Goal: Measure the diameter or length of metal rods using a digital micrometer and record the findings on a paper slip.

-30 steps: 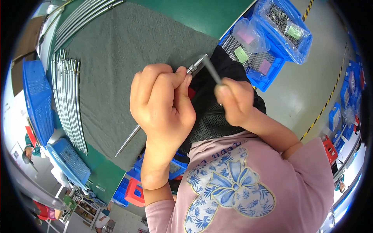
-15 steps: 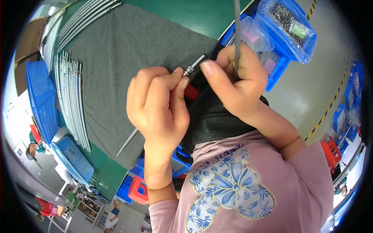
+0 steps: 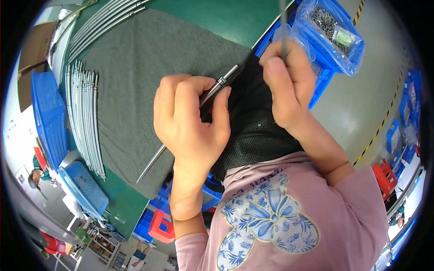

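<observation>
A green table (image 3: 208, 22) spreads beyond and to the left of the fingers of the left hand (image 3: 187, 117), and the dark grey cloth (image 3: 131, 58) on it reaches close under those fingers. Well to their left, past the cloth, stand a tall blue basket (image 3: 47, 115) and a lower, lighter blue basket (image 3: 85, 187). To the right of the fingers of the right hand (image 3: 291, 88), and farther out, sits a blue bin (image 3: 350, 65) lined with clear plastic, holding small metal parts (image 3: 325, 22). A row of metal rods (image 3: 86, 124) lies on the cloth's edge, left of the left fingers. One slim rod (image 3: 156, 159) runs slantwise through the left hand, its collared end poking out past the forefinger and thumb, which stand apart on either side of it; whether the other fingers grip it is hidden. The right fingers are curled tight round a grey strip (image 3: 283, 29), blurred, that sticks up beyond them.
</observation>
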Motion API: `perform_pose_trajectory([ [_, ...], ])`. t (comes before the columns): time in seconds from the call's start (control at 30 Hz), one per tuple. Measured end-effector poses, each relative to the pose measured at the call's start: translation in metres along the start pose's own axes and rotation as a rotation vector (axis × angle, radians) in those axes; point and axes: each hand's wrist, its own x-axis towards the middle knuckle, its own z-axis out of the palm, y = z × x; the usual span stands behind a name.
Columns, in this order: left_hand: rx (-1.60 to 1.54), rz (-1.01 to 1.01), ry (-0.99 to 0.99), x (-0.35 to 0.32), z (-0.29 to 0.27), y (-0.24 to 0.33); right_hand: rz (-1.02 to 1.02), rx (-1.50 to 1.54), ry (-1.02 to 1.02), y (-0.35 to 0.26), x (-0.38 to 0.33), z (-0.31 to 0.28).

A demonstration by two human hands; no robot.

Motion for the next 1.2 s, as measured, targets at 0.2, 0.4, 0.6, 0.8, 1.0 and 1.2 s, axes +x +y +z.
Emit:
perform_pose_trajectory([
  [0.2, -0.113, -0.131, -0.122, 0.001, -0.007, 0.003, 0.081, -0.048, -0.026, -0.004, -0.008, -0.008],
  [0.4, -0.123, 0.027, -0.147, 0.001, -0.01, -0.004, 0.17, -0.253, -0.212, -0.012, -0.022, -0.019],
  [0.6, -0.086, 0.056, -0.065, -0.001, -0.007, -0.006, 0.116, -0.27, -0.326, -0.01, -0.032, -0.006],
  [0.8, -0.029, 0.087, -0.022, -0.004, -0.005, -0.009, 0.073, -0.24, -0.32, -0.004, -0.035, 0.0],
  [1.0, -0.065, 0.062, -0.01, -0.004, -0.006, -0.009, 0.056, -0.295, -0.343, -0.001, -0.036, 0.001],
  [1.2, -0.073, 0.089, 0.013, -0.004, -0.003, -0.012, 0.01, -0.38, -0.351, 0.005, -0.038, -0.001],
])
